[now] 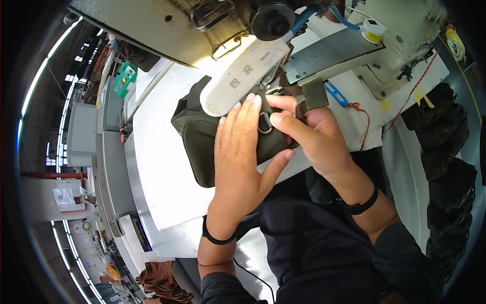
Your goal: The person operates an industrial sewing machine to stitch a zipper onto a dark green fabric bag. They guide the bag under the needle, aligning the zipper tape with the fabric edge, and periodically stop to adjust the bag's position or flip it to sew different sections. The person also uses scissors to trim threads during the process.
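A dark olive fabric bag (195, 144) lies on the white table under the head of a sewing machine (329, 55). My left hand (238, 152) rests flat on it, fingers stretched out toward the needle area and thumb spread. A metal D-ring (265, 123) on a short olive tab sits between my hands. My right hand (316, 139) grips the bag's edge beside the ring, thumb on top and some fingers hidden. A piece of olive strap (315, 95) stands up by its index finger. The pale machine cover (243, 76) hides the needle.
A blue-handled tool (336, 93) on an orange cord lies right of the strap. Dark fabric pieces (445, 187) are heaped at the far right. Brown pieces (164, 281) lie at lower left. A green box (125, 78) stands at the back left.
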`<action>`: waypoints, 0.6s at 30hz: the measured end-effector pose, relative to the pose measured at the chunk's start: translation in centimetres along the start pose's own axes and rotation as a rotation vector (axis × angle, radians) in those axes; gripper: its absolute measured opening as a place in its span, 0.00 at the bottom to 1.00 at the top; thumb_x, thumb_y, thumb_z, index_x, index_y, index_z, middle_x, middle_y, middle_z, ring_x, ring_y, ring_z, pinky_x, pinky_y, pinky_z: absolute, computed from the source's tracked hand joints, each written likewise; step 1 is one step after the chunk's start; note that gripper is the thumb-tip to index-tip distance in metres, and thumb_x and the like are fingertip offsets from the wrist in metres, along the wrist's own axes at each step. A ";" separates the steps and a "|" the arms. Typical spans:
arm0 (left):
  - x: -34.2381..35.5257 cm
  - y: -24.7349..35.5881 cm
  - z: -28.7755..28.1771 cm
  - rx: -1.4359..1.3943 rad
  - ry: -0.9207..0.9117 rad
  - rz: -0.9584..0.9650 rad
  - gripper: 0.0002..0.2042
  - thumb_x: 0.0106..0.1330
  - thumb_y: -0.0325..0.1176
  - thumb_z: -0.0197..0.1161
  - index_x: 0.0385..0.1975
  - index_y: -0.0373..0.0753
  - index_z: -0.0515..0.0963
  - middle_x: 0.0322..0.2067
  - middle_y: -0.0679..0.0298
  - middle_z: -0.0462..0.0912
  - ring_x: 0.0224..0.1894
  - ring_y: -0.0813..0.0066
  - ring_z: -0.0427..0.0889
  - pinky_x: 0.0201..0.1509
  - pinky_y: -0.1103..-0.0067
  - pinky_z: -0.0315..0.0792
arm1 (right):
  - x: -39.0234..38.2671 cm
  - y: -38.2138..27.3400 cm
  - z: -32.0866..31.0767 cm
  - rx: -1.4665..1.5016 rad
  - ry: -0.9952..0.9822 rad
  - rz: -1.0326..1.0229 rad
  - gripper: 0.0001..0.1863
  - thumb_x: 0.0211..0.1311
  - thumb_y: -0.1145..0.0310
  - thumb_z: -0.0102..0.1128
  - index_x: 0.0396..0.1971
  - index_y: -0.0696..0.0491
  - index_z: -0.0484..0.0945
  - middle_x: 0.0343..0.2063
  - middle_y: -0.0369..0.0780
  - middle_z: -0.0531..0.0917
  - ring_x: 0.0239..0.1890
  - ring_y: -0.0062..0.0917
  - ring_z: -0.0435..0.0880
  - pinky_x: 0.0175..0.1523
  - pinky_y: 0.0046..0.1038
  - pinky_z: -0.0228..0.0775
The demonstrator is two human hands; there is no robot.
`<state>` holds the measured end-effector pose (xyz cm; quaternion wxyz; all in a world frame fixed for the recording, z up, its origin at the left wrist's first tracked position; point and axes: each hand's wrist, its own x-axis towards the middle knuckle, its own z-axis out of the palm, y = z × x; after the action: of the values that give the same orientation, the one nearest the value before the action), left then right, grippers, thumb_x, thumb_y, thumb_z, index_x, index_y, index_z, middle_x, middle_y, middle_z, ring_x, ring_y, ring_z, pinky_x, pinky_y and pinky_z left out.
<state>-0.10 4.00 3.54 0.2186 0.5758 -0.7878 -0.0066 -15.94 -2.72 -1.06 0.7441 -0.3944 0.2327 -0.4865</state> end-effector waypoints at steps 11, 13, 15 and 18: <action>0.3 1.1 -0.2 -0.009 -0.001 -0.061 0.43 0.65 0.41 0.76 0.75 0.29 0.62 0.73 0.46 0.68 0.78 0.46 0.63 0.81 0.57 0.53 | 0.4 -0.7 -0.2 -0.010 -0.003 0.019 0.20 0.72 0.72 0.63 0.60 0.61 0.82 0.28 0.28 0.80 0.29 0.09 0.73 0.33 0.17 0.65; 0.4 1.3 -0.1 -0.006 0.001 -0.067 0.42 0.65 0.41 0.76 0.75 0.29 0.63 0.73 0.46 0.69 0.78 0.46 0.63 0.81 0.57 0.54 | 0.5 -1.1 -0.4 -0.011 -0.014 0.016 0.19 0.72 0.71 0.63 0.60 0.61 0.83 0.28 0.28 0.80 0.29 0.10 0.74 0.34 0.17 0.66; 0.4 1.4 0.0 -0.004 0.013 -0.069 0.42 0.65 0.41 0.76 0.75 0.29 0.63 0.73 0.46 0.69 0.77 0.46 0.64 0.80 0.58 0.54 | 0.4 -0.9 -0.6 -0.016 -0.022 0.018 0.19 0.71 0.71 0.64 0.59 0.61 0.83 0.29 0.29 0.81 0.30 0.10 0.75 0.35 0.17 0.66; 0.5 1.2 0.2 -0.018 0.047 -0.055 0.39 0.68 0.40 0.73 0.74 0.29 0.64 0.71 0.46 0.71 0.75 0.46 0.67 0.80 0.58 0.55 | 0.6 -0.9 -0.6 0.021 -0.007 0.043 0.17 0.71 0.71 0.64 0.56 0.61 0.84 0.30 0.30 0.81 0.30 0.10 0.75 0.35 0.17 0.66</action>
<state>-1.43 3.88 3.84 0.2419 0.5953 -0.7662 -0.0059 -16.62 -3.71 -0.67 0.7592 -0.3833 0.2334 -0.4714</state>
